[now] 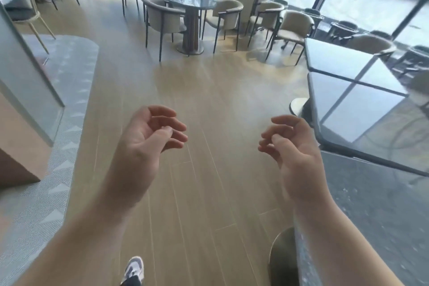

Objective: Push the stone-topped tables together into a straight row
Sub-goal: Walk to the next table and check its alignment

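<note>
Though glossy, tables (pixel 355 90) (edge-cropped)

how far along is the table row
Largely done, it seems: three stone-topped tables sit edge to edge on the right, though slightly angled. Nothing in hand: left hand and right hand hang free over the floor. The round table stands apart.
</note>
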